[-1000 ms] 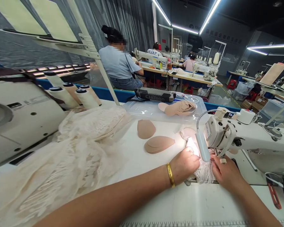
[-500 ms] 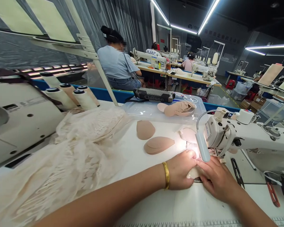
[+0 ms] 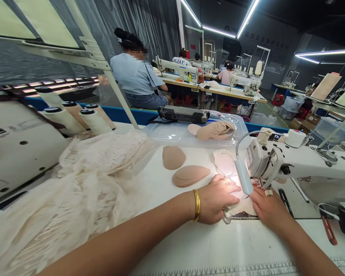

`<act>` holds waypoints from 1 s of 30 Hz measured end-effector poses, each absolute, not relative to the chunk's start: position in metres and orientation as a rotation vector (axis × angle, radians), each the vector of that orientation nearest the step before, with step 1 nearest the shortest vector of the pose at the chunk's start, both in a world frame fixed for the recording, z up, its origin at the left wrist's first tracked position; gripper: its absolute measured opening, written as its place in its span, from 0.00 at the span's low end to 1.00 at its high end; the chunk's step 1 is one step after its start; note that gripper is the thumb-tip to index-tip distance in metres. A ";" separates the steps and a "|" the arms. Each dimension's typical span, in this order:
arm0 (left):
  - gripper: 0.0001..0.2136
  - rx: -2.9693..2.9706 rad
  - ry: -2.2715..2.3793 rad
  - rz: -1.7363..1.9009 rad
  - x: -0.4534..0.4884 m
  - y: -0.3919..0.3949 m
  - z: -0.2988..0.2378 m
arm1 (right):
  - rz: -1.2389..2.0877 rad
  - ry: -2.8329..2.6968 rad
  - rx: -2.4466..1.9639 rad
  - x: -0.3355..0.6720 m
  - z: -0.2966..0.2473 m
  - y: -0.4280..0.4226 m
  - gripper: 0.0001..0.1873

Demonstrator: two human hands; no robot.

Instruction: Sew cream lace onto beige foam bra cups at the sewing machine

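My left hand, a gold bangle on its wrist, lies on a pale lacy piece of fabric with its fingers stretched out. My right hand rests flat on the fabric's right side, fingers extended close to the needle area of the white sewing machine. A small lamp on a bent metal neck lights this spot and hides some of the fingertips. Just beyond sits a pale pink cup piece with a lace edge. Beige moulded pads lie left of it.
Sheer cream lace is heaped on the left, beside thread cones and another machine. A clear plastic lid carries more beige pads. Thread snips lie at right. A co-worker sits ahead.
My hands have moved apart from their pinch on the fabric, and their fingers now lie spread over it. More of the fabric's front edge shows. The view has shifted slightly.
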State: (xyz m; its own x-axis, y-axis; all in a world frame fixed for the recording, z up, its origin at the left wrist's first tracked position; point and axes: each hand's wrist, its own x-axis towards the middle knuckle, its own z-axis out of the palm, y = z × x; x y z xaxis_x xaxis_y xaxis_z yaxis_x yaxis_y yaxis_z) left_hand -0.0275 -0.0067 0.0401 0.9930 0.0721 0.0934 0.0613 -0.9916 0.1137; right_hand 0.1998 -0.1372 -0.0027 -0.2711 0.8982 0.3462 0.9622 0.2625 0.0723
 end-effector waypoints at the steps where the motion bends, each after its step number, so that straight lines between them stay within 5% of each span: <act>1: 0.21 3.041 0.095 0.188 -0.028 -0.006 0.038 | -0.392 -2.294 -1.707 0.199 -0.002 -0.138 0.24; 30: 0.09 3.165 0.080 0.666 -0.015 -0.010 0.021 | -0.432 -2.225 -1.742 0.207 -0.021 -0.133 0.29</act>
